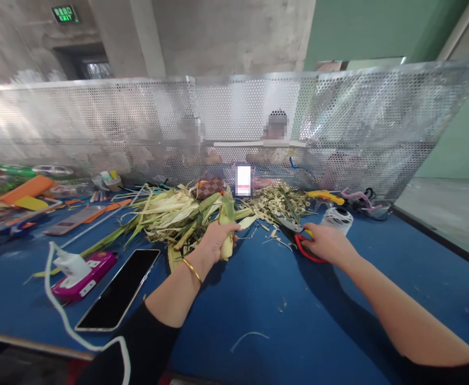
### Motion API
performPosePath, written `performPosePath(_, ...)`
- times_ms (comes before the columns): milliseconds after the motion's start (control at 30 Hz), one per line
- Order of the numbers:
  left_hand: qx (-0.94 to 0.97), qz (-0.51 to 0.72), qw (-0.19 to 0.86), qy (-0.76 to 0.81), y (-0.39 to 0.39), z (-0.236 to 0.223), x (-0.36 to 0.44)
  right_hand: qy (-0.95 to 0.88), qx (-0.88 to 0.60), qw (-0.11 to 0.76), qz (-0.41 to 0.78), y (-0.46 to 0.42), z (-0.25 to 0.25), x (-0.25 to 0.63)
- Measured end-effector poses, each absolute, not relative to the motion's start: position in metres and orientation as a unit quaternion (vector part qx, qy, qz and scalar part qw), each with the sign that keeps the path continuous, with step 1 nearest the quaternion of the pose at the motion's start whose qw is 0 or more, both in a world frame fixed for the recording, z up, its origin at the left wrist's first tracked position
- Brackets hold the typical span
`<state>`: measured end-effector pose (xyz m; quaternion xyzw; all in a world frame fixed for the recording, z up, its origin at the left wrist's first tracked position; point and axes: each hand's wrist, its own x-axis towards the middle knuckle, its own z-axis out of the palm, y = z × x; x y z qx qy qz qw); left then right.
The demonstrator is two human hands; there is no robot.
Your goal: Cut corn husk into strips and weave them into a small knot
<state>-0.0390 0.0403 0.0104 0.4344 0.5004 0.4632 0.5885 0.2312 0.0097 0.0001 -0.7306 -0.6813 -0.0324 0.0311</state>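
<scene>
Here, left hand (219,235): closed round a pale-green, leaf-wrapped corn ear (227,211)
Ear's axis: toward the blue bench (254,299)'s far edge
Right hand (327,244): pinching red-handled metal scissors (291,225), right of the ear

red scissor handle (301,248) partly covered, white cable (63,319) cut off below, people (276,128) blurred behind perforated screen (138,123)

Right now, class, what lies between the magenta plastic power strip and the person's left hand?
In the head view, a rectangular black-screened phone, then the edge of the yellow-green husk pile, lie between the power strip and the left hand.
</scene>
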Motion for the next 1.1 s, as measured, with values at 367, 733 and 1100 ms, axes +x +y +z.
performPosePath(367, 0.33, 0.61, 0.5, 0.52, 0.041, 0.021, -0.042, -0.687, -0.725, -0.027, -0.046, 0.006, -0.008, 0.226)
performPosePath(733, 0.278, 0.713, 0.345, 0.543, 0.062, 0.036, -0.079, -0.686, -0.727, -0.017, -0.043, 0.003, -0.005, 0.225)
performPosePath(1100, 0.433, 0.63, 0.572, 0.297, 0.005, 0.039, -0.027, -0.782, -0.502, 0.335, 0.156, -0.017, 0.011, 0.186)
